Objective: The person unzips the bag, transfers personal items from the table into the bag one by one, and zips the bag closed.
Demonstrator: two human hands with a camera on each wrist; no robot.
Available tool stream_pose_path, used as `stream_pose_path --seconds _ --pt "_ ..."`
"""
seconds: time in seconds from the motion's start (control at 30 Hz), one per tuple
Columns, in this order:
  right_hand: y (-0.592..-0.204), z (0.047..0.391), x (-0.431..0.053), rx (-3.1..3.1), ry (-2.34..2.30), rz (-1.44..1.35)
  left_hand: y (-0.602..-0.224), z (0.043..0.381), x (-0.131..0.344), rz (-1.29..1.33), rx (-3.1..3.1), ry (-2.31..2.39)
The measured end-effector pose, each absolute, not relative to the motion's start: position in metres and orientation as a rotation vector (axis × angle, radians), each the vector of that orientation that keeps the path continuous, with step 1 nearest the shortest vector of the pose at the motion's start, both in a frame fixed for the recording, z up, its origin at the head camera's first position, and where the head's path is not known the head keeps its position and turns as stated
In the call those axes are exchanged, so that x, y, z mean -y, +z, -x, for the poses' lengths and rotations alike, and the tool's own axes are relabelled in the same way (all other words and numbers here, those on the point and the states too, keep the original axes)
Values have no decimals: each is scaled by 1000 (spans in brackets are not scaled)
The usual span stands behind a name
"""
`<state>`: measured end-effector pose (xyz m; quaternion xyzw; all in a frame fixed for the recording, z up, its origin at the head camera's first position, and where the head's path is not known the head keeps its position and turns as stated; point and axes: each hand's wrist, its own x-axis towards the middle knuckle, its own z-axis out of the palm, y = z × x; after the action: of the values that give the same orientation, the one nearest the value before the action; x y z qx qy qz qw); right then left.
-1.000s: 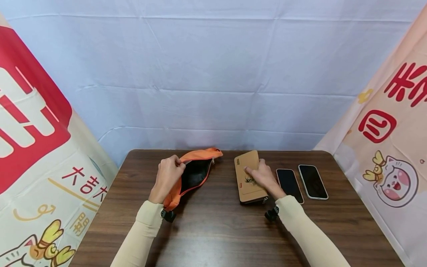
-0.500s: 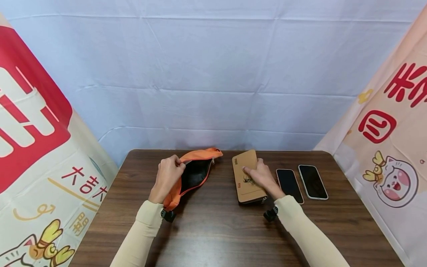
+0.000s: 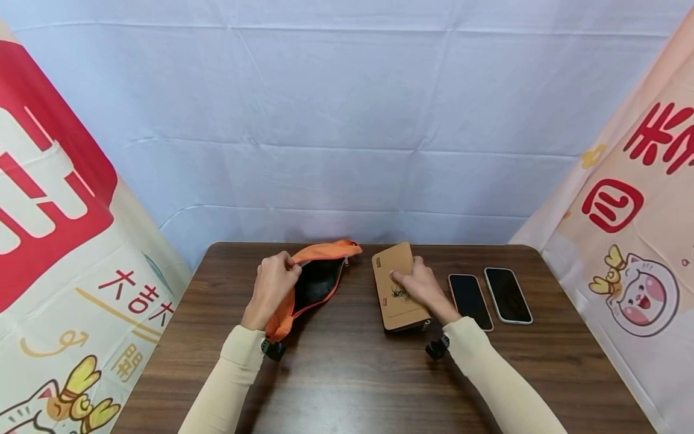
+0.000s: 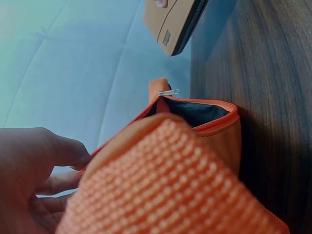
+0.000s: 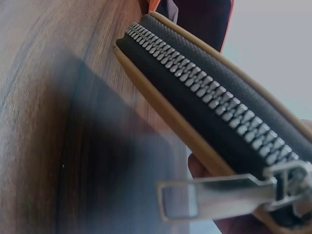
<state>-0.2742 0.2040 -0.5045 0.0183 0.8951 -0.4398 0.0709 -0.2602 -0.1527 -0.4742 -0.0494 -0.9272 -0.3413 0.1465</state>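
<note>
On the left of the table in the head view, an orange zip pouch (image 3: 327,251) gapes with its black lining showing. My left hand (image 3: 273,284) pinches the pouch's upper edge between thumb and fingers; its metal zip pull (image 4: 169,92) hangs at the far end in the left wrist view. My right hand (image 3: 424,286) grips a tan zip wallet (image 3: 391,265), thumb across its printed face and fingers hidden underneath. The right wrist view shows the wallet's metal zip teeth (image 5: 209,90) running closed and its puller (image 5: 219,196) hanging. Table and shadow appear below the wallet.
To the right of the wallet lie two phones, one pink-edged (image 3: 470,302) and one white-edged (image 3: 508,295), screens up. A pale cloth (image 3: 347,132) hangs behind the brown wooden table (image 3: 336,386). Printed banners flank both sides.
My right hand has carried the wallet a little to the left, closer to the pouch. The left hand and pouch stay where they were; the phones have not moved.
</note>
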Motion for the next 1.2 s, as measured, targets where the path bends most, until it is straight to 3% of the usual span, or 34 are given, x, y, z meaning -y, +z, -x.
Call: stream_pose_path --seconds 1.2 --pt "-498 268 -188 -2692 -1345 -47 -470 259 151 151 2664 -940"
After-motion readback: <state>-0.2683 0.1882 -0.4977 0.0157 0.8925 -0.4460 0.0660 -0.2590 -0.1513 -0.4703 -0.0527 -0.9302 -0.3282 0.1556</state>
